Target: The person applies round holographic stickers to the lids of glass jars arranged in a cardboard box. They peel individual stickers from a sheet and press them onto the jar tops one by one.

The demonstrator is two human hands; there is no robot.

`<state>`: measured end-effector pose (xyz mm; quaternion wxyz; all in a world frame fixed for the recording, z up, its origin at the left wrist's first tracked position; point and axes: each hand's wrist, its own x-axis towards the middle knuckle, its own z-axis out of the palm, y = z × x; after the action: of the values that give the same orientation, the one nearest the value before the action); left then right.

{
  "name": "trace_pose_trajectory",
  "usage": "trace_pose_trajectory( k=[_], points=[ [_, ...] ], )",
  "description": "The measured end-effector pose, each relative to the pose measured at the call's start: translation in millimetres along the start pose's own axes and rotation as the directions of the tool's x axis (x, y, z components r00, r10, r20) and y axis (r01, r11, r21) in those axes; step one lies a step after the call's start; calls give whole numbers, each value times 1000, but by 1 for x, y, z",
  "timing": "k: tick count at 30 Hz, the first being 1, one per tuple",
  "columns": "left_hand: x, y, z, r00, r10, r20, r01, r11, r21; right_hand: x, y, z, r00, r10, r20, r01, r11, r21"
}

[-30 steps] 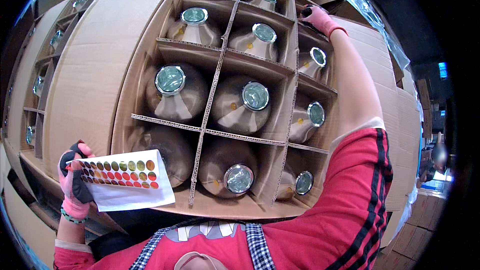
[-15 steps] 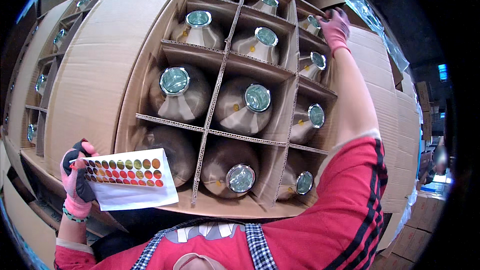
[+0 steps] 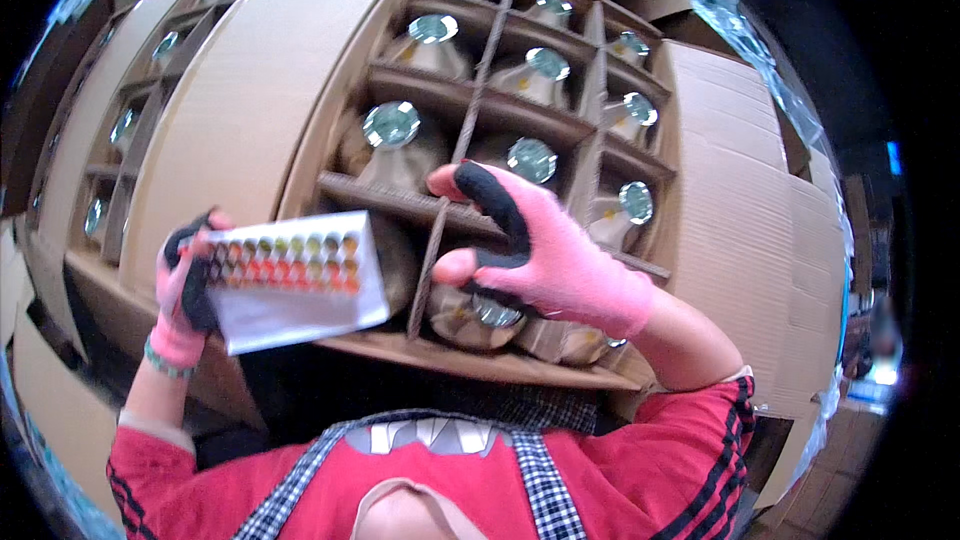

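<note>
My left hand (image 3: pixel 184 290), in a pink and black glove with bare fingertips, grips a white sheet (image 3: pixel 300 316) by its left edge. Rows of small round stickers, gold, green and red, cover the sheet's upper part. Over the front of an open carton (image 3: pixel 480 364), my right hand (image 3: pixel 545 250) is held with thumb and fingers apart, and nothing shows between them. Its glove is pink and black too. Bulging glass jars (image 3: pixel 390 140) with shiny round mouths stand in the carton's compartments. Several carry a small yellow dot. My right hand and the sheet partly hide the front jars.
Cardboard dividers (image 3: pixel 462 130) split the carton into cells. A wide flap (image 3: pixel 260 90) lies folded out on the left, another flap (image 3: pixel 715 140) on the right. Further left stands a second carton with similar jars (image 3: pixel 124 128). Clear plastic film (image 3: pixel 715 0) hangs at the far right.
My right hand has come back from the far right jar to the front middle of the carton, its fingers spreading. My left hand has shifted up and right with the sticker sheet.
</note>
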<state>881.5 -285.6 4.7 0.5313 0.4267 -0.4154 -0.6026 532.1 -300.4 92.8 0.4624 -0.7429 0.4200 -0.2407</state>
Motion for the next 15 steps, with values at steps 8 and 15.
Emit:
trace_pose_trajectory(
  k=[8,15],
  points=[
    [-21,20,36,989,142,43,-136,984,-113,11,-29,64,941,278,-192,-163,872,461],
    [-39,47,49,955,102,278,-131,987,88,-13,-35,65,956,126,-266,33,853,522]
  ],
)
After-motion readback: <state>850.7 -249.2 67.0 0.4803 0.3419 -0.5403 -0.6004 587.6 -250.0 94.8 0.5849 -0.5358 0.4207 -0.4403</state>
